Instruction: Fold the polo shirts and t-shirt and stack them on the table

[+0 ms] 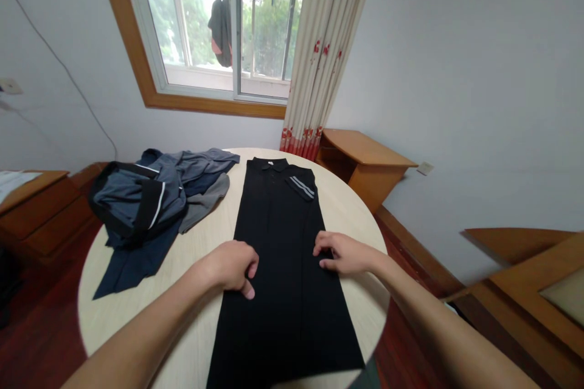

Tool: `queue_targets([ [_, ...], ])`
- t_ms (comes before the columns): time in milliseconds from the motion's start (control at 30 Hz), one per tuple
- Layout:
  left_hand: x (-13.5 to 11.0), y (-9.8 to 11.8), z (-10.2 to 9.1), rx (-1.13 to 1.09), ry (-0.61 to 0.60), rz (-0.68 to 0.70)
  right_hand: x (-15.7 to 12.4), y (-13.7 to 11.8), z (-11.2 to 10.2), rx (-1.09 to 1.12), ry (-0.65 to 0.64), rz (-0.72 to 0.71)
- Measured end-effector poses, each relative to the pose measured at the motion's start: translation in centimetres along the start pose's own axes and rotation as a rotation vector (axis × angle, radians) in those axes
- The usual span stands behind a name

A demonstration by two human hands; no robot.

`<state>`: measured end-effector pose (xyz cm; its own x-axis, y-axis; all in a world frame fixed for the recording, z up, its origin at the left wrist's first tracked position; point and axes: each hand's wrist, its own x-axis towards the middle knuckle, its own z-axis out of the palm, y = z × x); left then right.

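A black polo shirt [278, 243] lies lengthwise on the round table, its collar at the far end and its hem near me. One sleeve with grey stripes [301, 187] is folded in over the upper right of the chest. My left hand [235, 267] is at the shirt's left edge, fingers loosely curled and thumb apart from them, with no cloth visible between. Over the right edge is my right hand [342, 253], its fingers bent and its thumb spread away; no cloth shows in its grip.
A heap of grey and navy clothes [150, 200] covers the left side of the pale table [356, 219]. Behind the table stand a wooden cabinet [365, 158] and a curtain [319, 73] beside the window. Wooden furniture [524, 273] is at the right.
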<state>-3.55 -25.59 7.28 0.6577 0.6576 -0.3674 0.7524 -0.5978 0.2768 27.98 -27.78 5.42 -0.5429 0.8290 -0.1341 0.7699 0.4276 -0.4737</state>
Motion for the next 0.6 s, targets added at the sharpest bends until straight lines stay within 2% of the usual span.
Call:
queue_targets([
  [67,-0.3,1.6,0.0,-0.094,-0.032,0.032,0.0,0.3,-0.7,0.133,-0.091,0.029],
  [100,-0.2,2.4,0.2,-0.158,0.001,0.074,0.4,1.0,-1.3,0.177,-0.069,0.053],
  [133,0.0,3.2,0.6,-0.221,0.057,0.128,1.0,2.1,-2.0,0.203,-0.004,0.083],
  [233,1.2,5.3,2.5,-0.332,0.189,0.276,4.4,6.4,-4.4,0.133,0.421,0.169],
  [300,1.9,6.1,3.7,-0.356,0.203,0.340,7.0,9.3,-5.6,0.163,0.564,0.264],
  [433,2.3,6.6,5.0,-0.419,0.194,0.361,11.3,13.1,-6.7,0.264,0.570,0.336],
  [600,2.3,6.8,5.0,-0.500,0.120,0.391,14.6,15.0,-6.8,0.320,0.543,0.423],
])
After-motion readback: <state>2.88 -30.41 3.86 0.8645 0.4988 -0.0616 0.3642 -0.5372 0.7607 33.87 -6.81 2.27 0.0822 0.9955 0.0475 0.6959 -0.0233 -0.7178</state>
